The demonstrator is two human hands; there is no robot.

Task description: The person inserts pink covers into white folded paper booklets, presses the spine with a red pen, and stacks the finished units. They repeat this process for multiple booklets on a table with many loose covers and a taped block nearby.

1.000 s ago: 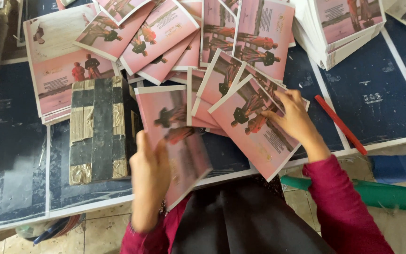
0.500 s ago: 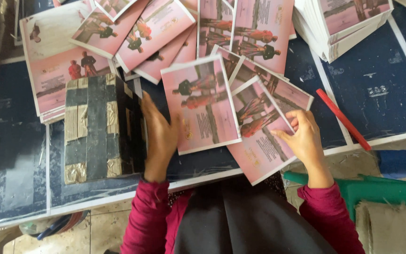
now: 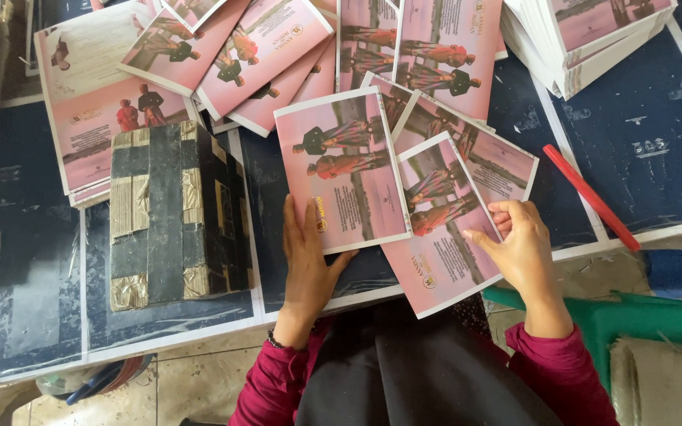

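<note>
Pink printed leaflet (image 3: 349, 170), uppermost of an overlapping fan of like sheets, lying flat on the dark blue bench (image 3: 657, 158) directly above the fingers of the left hand (image 3: 307, 256). Left fingers lie flat and together, pressed on the leaflet's lower left corner, thumb out toward its bottom edge; they pin the sheet and do not pinch it. Second pink leaflet (image 3: 440, 252) lies partly under the first, its lower part overhanging the bench edge; the right hand (image 3: 518, 244) rests on its right margin, fingers curled and a little apart, tips touching the paper. Whether the thumb is under that sheet cannot be told. Orientation: the top leaflet's long axis runs away from the person, tilted slightly leftward at the far end; the second sheet's long axis leans the other way, to the right. Handling note, as a judgement: squaring the sheets would go best with light flat pressure from the left fingers and a sideways nudge from the right, since thin paper creases if gripped. Left of the left fingers, a black taped block (image 3: 171, 213); right of the right fingers, a red stick (image 3: 590, 197); beyond, a stack of leaflets (image 3: 586, 39).
</note>
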